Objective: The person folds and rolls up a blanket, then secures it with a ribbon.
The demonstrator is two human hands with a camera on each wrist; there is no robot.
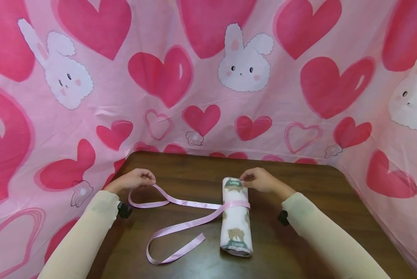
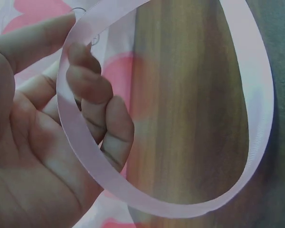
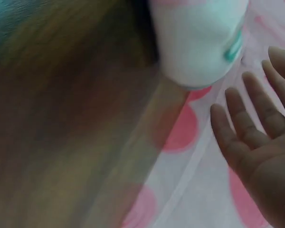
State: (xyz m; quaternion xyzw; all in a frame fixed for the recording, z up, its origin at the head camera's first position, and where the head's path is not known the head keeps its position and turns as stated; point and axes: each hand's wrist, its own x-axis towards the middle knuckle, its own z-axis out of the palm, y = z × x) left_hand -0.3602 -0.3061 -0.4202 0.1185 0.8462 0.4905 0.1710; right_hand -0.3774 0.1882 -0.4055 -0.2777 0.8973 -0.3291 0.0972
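A rolled white towel (image 1: 237,223) with bear prints lies lengthwise on the brown table, its far end pointing at the back wall. Around its middle passes a pink satin ribbon (image 1: 194,204), with both tails running out to the left. My left hand (image 1: 137,180) pinches one tail between thumb and forefinger; in the left wrist view the ribbon (image 2: 259,109) hangs in a big loop past the curled fingers. The other tail curves over the table nearer to me. At the towel's far right corner is my right hand (image 1: 260,180), its fingers loosely extended in the right wrist view.
The dark wooden table (image 1: 299,232) has rounded far corners. Pink cloth (image 1: 201,77) with hearts and rabbits hangs close behind it and along both sides. Each wrist carries a small black camera (image 1: 125,210).
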